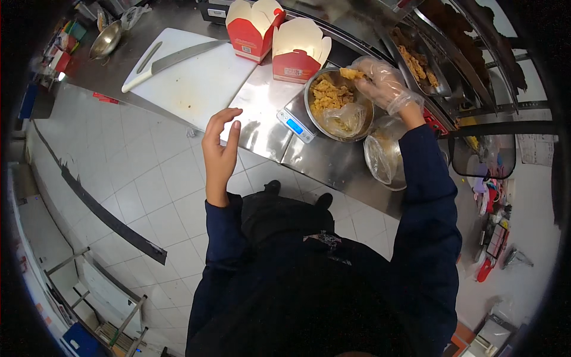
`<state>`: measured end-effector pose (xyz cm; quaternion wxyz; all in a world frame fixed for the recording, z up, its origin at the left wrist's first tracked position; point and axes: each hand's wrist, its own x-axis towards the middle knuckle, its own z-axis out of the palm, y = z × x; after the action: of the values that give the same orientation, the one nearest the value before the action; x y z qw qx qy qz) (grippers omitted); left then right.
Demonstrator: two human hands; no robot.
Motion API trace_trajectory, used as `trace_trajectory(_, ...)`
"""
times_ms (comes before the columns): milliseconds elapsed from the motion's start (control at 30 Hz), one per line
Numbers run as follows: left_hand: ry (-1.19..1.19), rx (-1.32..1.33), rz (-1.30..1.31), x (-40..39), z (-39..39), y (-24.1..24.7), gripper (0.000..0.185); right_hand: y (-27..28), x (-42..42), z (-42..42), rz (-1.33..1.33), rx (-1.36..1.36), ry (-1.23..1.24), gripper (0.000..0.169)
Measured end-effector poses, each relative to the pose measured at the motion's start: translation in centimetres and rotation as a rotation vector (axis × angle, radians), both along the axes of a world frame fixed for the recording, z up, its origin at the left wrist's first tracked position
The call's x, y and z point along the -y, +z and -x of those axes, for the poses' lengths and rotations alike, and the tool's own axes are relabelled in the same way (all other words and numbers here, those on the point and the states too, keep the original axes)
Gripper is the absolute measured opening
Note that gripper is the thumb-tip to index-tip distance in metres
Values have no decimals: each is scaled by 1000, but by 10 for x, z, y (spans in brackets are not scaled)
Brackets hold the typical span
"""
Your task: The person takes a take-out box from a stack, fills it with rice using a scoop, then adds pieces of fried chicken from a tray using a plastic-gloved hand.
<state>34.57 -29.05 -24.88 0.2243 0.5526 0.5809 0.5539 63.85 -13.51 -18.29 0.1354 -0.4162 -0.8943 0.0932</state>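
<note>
In a clear plastic glove, my right hand [379, 82] pinches a piece of fried, breaded food [351, 73] over the far rim of a metal bowl [371, 117]. Golden fried pieces [329, 94] and a crumpled clear plastic bag or glove [345, 119] lie inside that bowl. The bowl rests on a small digital scale [294, 126] whose display glows blue. My bare left hand [221, 145] hovers at the counter's front edge, fingers apart and holding nothing. Behind the scale stand two red-and-white paper takeaway boxes, one on the left [250, 35] and one on the right [295, 56], both with flaps up.
A knife [178, 60] lies on the white cutting board [203, 91] at left. Beside the scale is another bowl [387, 156] lined with plastic. A metal tray of fried pieces [417, 64] sits at the far right, near a dark-framed rack [504, 129]. A small metal bowl [107, 39] stands far left.
</note>
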Motion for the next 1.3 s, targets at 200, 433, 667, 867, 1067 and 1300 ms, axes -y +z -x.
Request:
trace_trajectory(200,-46,36,10,1,5,-5,18,-1,8,5,80,95,-169,25)
trace_trajectory(433,-80,46,54,3,8,-7,19,-3,8,16,-20,335,-169,27)
trace_trajectory(667,-98,50,81,4,8,-11,20,-11,-2,17,-21,630,-193,24)
trace_trajectory(867,-105,61,101,5,11,-18,21,-11,-8,31,81,875,-192,27)
trace_trajectory(1067,-115,46,124,8,14,-15,21,-14,-4,31,126,804,-35,36)
trace_trajectory(1300,-102,40,179,12,16,-11,21,-30,-17,27,164,571,-25,25)
